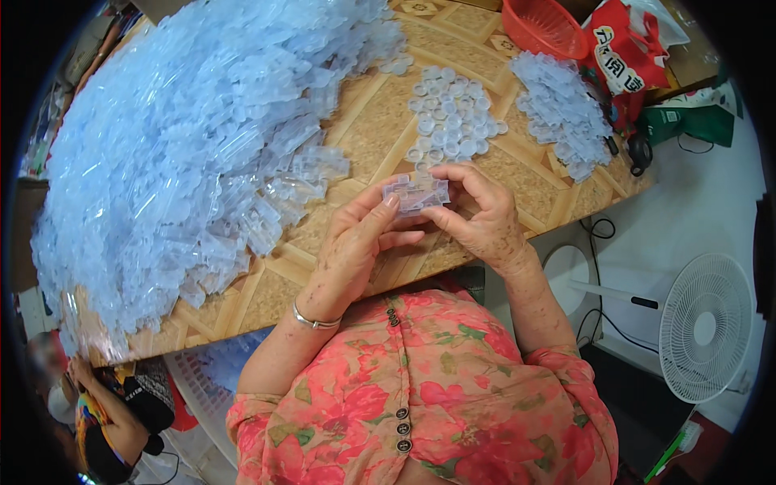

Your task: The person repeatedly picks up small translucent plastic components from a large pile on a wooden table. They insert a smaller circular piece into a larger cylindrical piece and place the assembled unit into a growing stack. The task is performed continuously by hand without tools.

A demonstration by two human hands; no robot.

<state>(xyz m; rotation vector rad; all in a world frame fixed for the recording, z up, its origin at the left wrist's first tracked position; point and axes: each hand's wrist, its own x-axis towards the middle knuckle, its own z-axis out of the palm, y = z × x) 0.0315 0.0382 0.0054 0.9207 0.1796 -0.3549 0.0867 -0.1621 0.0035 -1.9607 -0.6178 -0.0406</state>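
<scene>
Between my two hands, just above the table's near edge, is a small clear plastic part (415, 196), boxy with notched edges. My left hand (360, 230) grips its left end, thumb on top. On the other end my right hand (478, 212) closes with thumb and fingers. Just beyond my fingers lies a cluster of small round clear plastic caps (453, 113). To the left spreads a huge heap of clear bluish plastic parts (186, 153), its loose pieces reaching close to my left hand.
A smaller pile of flat clear pieces (562, 109) lies at the right of the patterned table (368, 121). Behind it are a red plastic basket (546, 28) and a red bag (622, 56). Black scissors (639, 152) lie at the right edge. A white fan (705, 327) stands right; another person (113, 412) sits lower left.
</scene>
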